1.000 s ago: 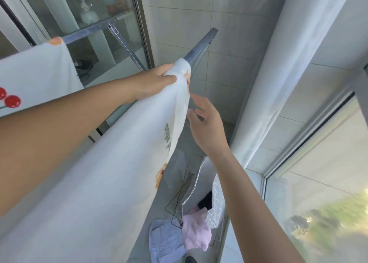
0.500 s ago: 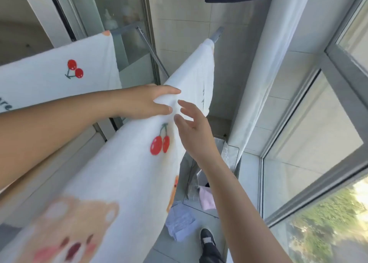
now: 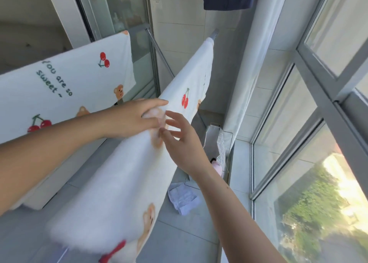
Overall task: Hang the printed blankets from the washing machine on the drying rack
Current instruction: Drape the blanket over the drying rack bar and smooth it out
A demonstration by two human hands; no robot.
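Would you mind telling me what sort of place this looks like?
Probably an enclosed home balcony used for drying laundry: printed blankets draped over a drying rack, large windows overlooking greenery, and tiled walls and floor.

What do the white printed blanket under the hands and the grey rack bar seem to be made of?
White printed blanket: probably soft fleece or plush, matte, its edge fuzzy. Grey rack bar: apparently metal, smooth, straight and faintly shiny.
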